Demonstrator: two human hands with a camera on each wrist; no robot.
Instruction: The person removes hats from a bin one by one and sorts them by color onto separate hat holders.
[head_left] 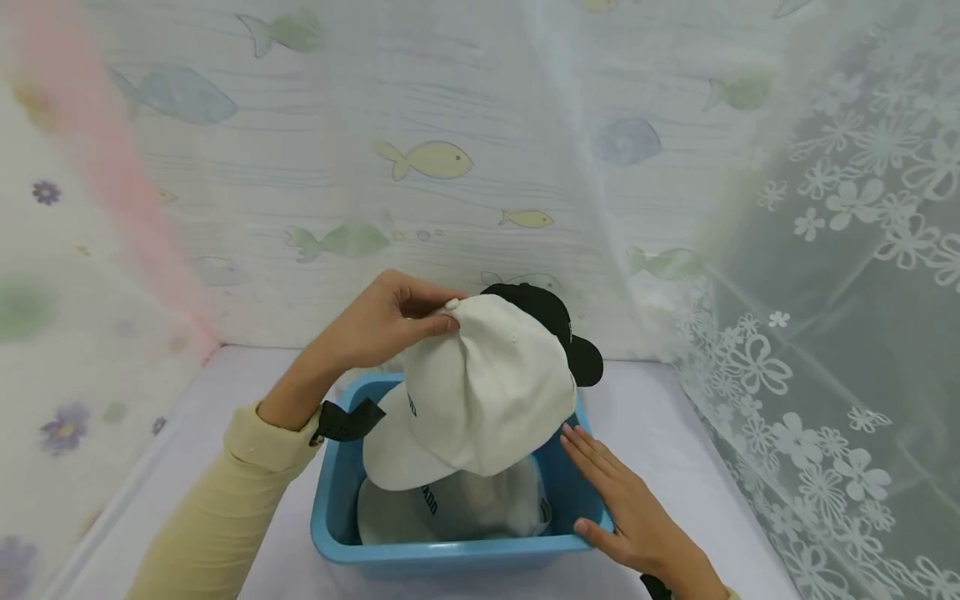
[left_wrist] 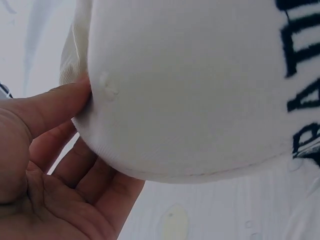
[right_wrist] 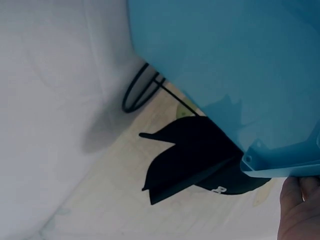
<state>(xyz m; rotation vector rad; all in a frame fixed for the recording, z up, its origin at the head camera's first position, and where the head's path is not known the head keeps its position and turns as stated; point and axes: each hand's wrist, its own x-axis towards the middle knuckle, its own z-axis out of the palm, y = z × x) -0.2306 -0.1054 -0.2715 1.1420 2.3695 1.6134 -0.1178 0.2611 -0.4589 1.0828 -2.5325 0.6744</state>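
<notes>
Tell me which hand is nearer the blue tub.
Right. The right hand touches the blue tub at its right side; the left hand is higher, clear of it, pinching the upper white cap by the crown.

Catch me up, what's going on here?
A person's left hand pinches a white cap by its crown, holding it above a blue basin. The right hand touches the basin's right side with extended fingers. A second white cap lies inside the basin, and a black cap shows behind it.

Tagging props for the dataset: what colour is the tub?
Blue tub, clearest in the head view.
</notes>
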